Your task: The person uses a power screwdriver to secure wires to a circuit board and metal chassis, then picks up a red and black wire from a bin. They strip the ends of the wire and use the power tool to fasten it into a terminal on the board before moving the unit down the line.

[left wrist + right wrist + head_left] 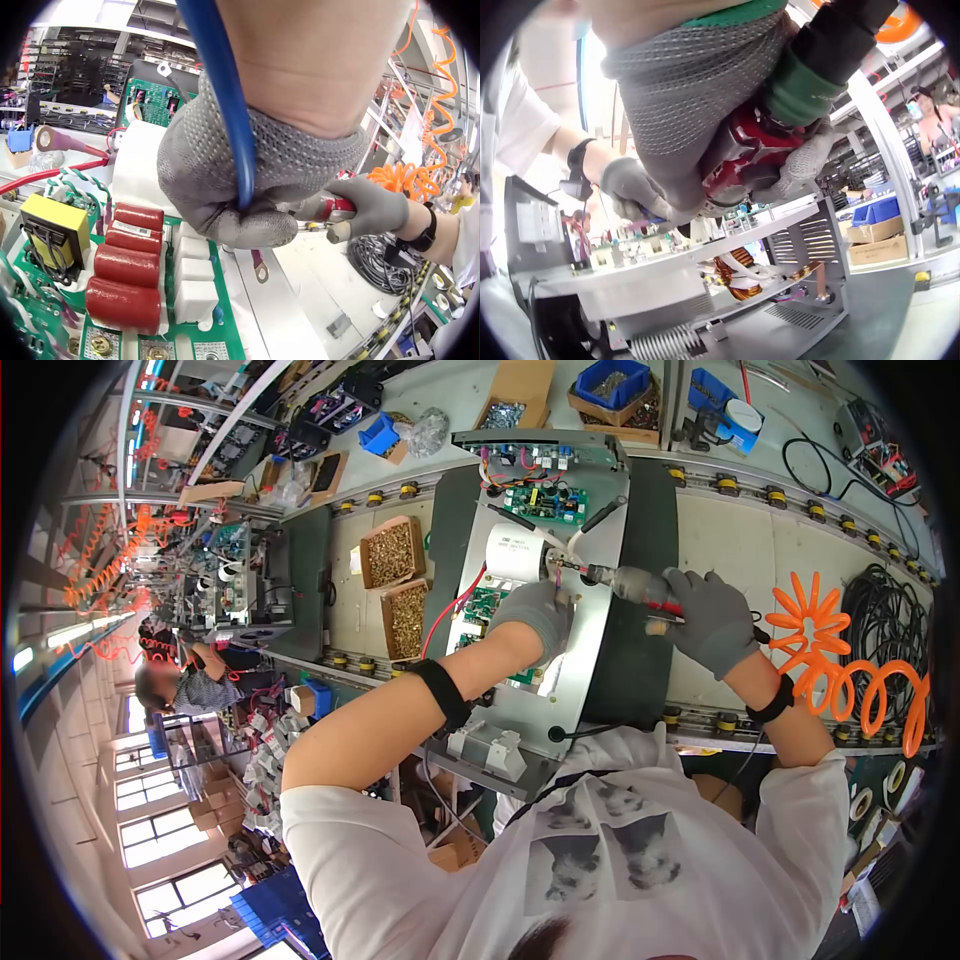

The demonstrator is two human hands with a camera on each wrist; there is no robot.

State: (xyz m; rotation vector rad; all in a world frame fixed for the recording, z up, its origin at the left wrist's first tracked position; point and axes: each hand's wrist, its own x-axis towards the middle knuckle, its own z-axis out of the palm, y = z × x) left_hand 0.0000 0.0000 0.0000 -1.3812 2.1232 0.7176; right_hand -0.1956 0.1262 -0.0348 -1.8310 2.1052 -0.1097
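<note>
My gloved left hand (pixel 535 618) grips a blue cable (pixel 236 120), its fingers curled beside a large white cylindrical capacitor (pixel 513 553). Below those fingers a cable lug with a purple sleeve (pixel 259 264) shows. In my gloved right hand (pixel 708 618) is a red air screwdriver (pixel 739 165) with a green collar, held level; its bit reaches the capacitor's terminal end. Both hands are over a metal chassis (pixel 590 645) that carries green circuit boards (pixel 545 503), red cylindrical components (pixel 124 304) and a yellow transformer (pixel 52 232).
Two cardboard boxes of brass fasteners (pixel 390 553) stand left of the chassis. An orange coiled hose (pixel 860 685) and a black cable coil (pixel 885 620) lie at the right. Blue bins (pixel 612 380) sit at the back. Roller rails (pixel 775 497) border the line. Another person (pixel 195 685) works at far left.
</note>
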